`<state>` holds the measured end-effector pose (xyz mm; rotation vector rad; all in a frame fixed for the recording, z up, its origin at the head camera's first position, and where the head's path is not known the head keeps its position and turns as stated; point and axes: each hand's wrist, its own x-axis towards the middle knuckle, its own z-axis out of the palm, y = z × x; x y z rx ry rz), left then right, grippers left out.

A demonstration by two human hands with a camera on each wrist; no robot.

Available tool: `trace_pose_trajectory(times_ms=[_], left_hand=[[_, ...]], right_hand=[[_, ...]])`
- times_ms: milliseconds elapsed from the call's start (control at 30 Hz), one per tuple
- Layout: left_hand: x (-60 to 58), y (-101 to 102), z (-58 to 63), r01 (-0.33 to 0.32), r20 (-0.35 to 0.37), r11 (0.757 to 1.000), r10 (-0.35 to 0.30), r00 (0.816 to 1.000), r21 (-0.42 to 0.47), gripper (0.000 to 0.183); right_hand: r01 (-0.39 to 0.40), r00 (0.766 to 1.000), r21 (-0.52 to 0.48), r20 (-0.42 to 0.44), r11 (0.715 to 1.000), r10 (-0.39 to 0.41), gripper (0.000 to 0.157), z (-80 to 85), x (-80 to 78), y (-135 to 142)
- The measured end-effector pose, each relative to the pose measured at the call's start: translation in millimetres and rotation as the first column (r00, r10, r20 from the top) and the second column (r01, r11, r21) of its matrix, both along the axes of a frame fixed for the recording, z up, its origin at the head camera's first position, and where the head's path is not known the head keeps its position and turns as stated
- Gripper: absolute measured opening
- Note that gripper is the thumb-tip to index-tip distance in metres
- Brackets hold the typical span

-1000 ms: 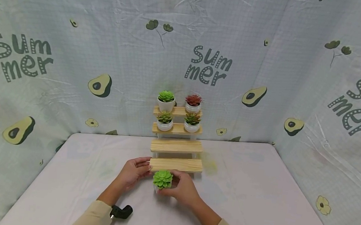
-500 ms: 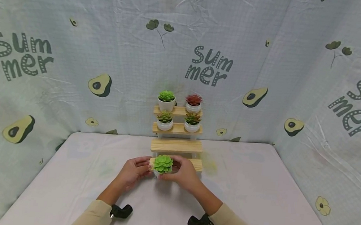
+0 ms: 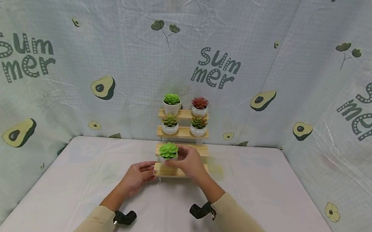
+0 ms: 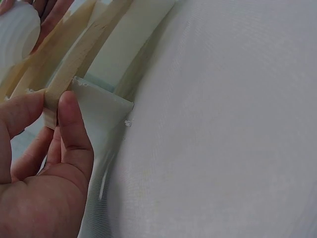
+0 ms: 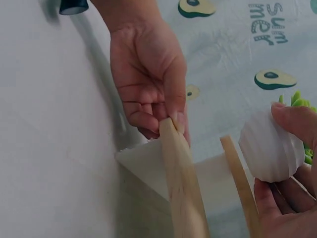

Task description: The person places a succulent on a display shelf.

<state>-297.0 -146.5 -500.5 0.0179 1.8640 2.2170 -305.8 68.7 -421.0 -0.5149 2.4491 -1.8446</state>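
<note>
A bright green artificial succulent [image 3: 168, 150] in a ribbed white pot [image 5: 270, 146] is held between the thumb and fingers of my right hand [image 3: 192, 164]. It hangs over the left part of the tiered wooden plant stand [image 3: 167, 171], around the second board from the bottom. Whether the pot touches that board, I cannot tell. My left hand [image 3: 137, 177] pinches the left end of the lowest board, with the thumb on one face and the fingers on the other, as the left wrist view shows. White side supports [image 4: 101, 99] carry the boards.
A green succulent [image 3: 172, 99] and a red one [image 3: 200, 103] stand on the top board. Below them, two darker green succulents, left [image 3: 170, 121] and right [image 3: 198, 123], share the second board. A patterned cloth wall [image 3: 136, 70] rises behind the pale tabletop [image 3: 252, 197].
My right hand has lifted the potted succulent from in front of the lowest board, up and away past it to the board above. The left hand keeps its place on the stand.
</note>
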Motion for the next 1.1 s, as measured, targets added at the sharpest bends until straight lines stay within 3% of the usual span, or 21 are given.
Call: trace_pose_trajectory(times_ms=[133,367,667,1100], left_hand=[[-0.6,0,-0.5,-0.006,-0.004,1.000,0.006,1.000,-0.003,0.049],[-1.3,2,0.7,-0.025,-0.001,1.000,0.025,1.000,-0.016,0.047],[-2.4,2,1.0,-0.012,0.003,1.000,0.012,1.000,-0.001,0.048],[-0.7,1,-1.1,-0.007,-0.002,1.000,0.007,1.000,0.010,0.050]], right_hand=[[0.040,0.999,0.018,-0.007,0.999,-0.040,0.058,-10.6,-18.4,0],[0.061,0.997,0.029,-0.047,0.998,-0.060,0.057,-5.6,-29.3,0],[0.070,0.997,0.063,-0.049,0.996,-0.067,0.052,-1.4,-33.7,-2],[0.063,0.998,0.020,-0.033,0.998,-0.062,0.050,-5.4,-36.9,-4]])
